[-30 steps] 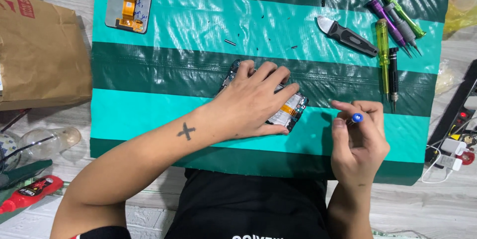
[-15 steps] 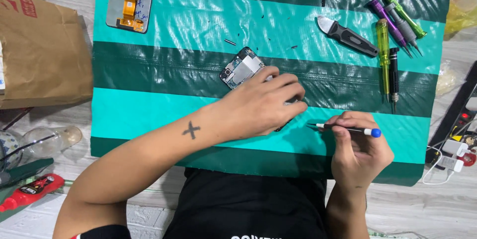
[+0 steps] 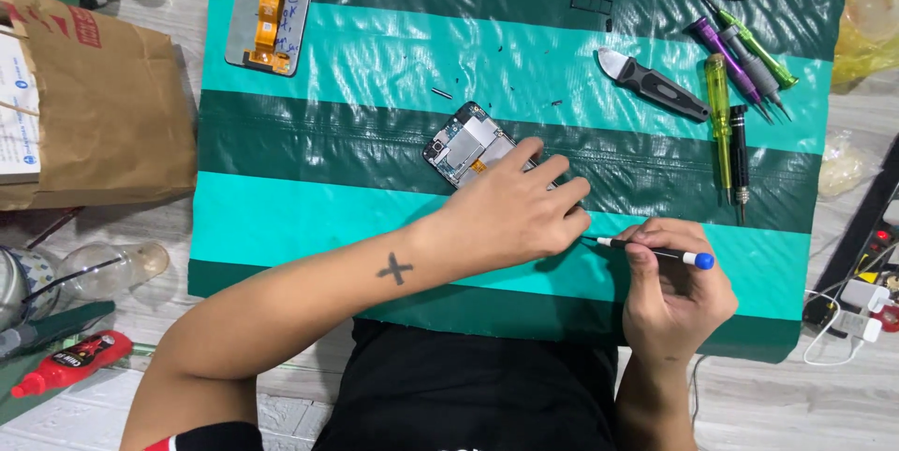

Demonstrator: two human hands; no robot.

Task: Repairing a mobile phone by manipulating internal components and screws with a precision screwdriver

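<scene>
Here, left hand [image 3: 510, 217] presses flat on opened phone [image 3: 468, 144], likely fragile; right hand [image 3: 676, 290] pinches thin screwdriver [image 3: 651, 251].

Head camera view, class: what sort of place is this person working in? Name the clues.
Probably an informal phone repair spot on a floor: an opened phone under the left hand, a small screwdriver in the right hand, and more screwdrivers on a striped green mat.

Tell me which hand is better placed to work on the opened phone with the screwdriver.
The right hand. It holds the screwdriver with the tip pointing at the opened phone. The left hand lies flat on the phone, pinning it to the striped mat.
</scene>
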